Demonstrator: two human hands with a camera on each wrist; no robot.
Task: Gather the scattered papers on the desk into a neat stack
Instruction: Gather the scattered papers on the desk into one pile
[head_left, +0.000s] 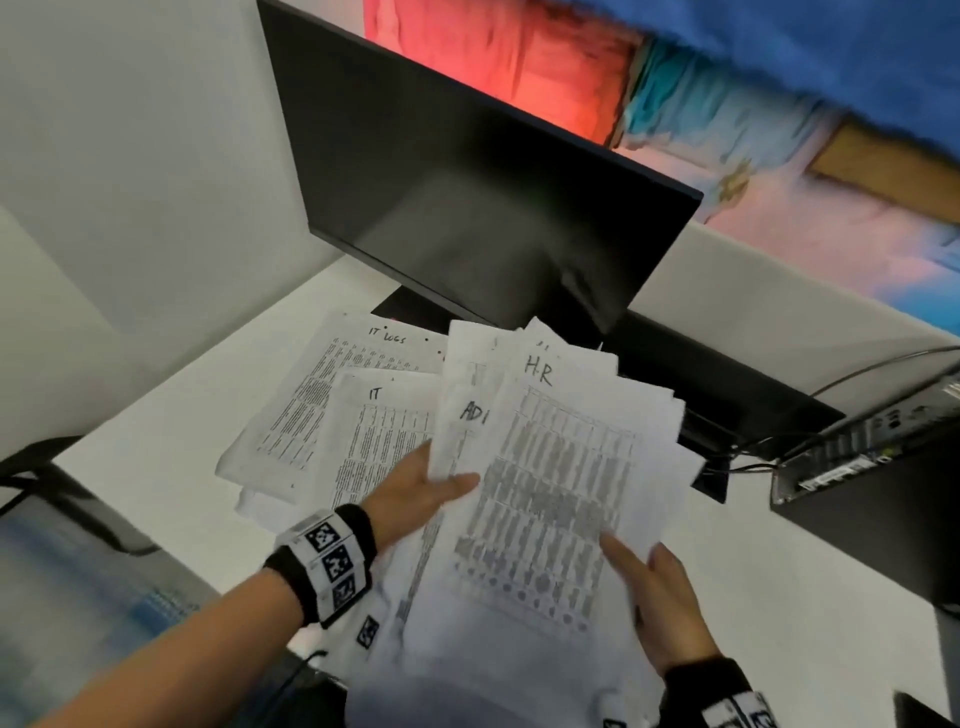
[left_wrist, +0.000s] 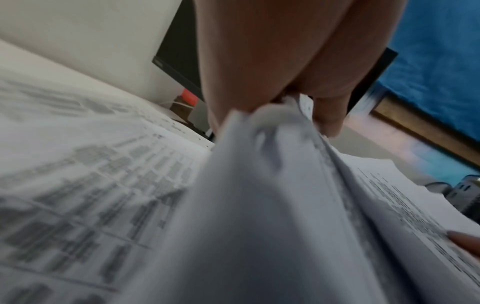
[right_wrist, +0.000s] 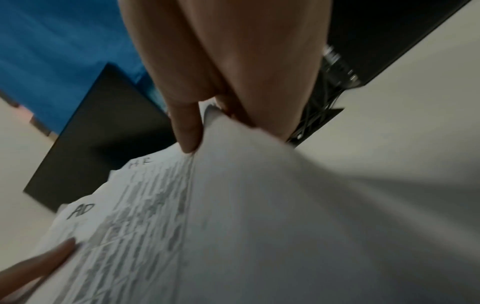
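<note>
A loose bundle of printed sheets (head_left: 550, 499) is lifted off the white desk (head_left: 171, 405), its top page marked "HR". My left hand (head_left: 426, 486) pinches its left edge, thumb on top. My right hand (head_left: 649, 582) pinches the lower right edge, thumb on the page. The left wrist view shows my fingers (left_wrist: 259, 72) closed on the bundle's crumpled edge (left_wrist: 259, 164). The right wrist view shows my thumb (right_wrist: 185, 127) pressed on the sheets (right_wrist: 233, 216). More papers (head_left: 332, 415) marked "IT" and "IT LOGS" lie flat on the desk to the left.
A black monitor (head_left: 467, 197) stands behind the papers on its base. A black computer case (head_left: 872, 467) with cables sits at the right. A dark chair (head_left: 62, 493) is at the left desk edge. Grey partitions wall in the desk.
</note>
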